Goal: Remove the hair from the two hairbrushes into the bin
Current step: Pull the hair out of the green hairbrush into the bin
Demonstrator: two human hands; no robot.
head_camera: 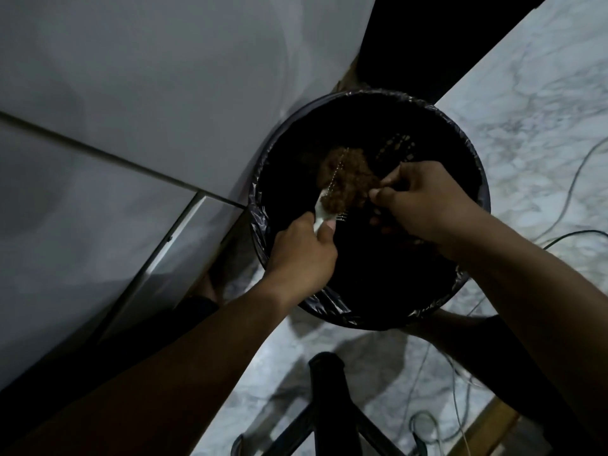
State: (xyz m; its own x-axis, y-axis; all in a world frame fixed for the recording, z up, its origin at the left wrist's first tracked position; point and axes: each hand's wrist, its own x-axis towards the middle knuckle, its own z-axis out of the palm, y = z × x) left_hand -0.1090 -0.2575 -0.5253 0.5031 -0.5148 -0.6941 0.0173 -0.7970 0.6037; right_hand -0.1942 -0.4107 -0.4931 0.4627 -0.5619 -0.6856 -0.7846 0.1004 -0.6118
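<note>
Left hand [301, 250] is wrapped around the pale handle of a hairbrush [329, 199], fingers closed tight, keeping the brush head out over the middle of the bin [473, 179]. That placing looks deliberate: anything pulled loose should drop straight into the black liner rather than onto the floor. A thick brown wad of hair [345, 182] sits matted over the bristles, most of it not yet lifted free. To the right of it, the right hand [424, 205] comes in from the other side, thumb and fingertips pinched together on the edge of that wad, so one hand anchors the brush while the other tugs. Whether a second brush lies down in the bin I cannot say; something dark and slotted shows beyond the hair, too dim to name.

A white cabinet front [131, 110] fills the left of the room, its door edges running diagonally. The bin stands on a marbled grey-white floor [543, 110], with thin cables [579, 172] trailing across it on the right, and a dark stool or stand leg [329, 390] below. Light is poor throughout.
</note>
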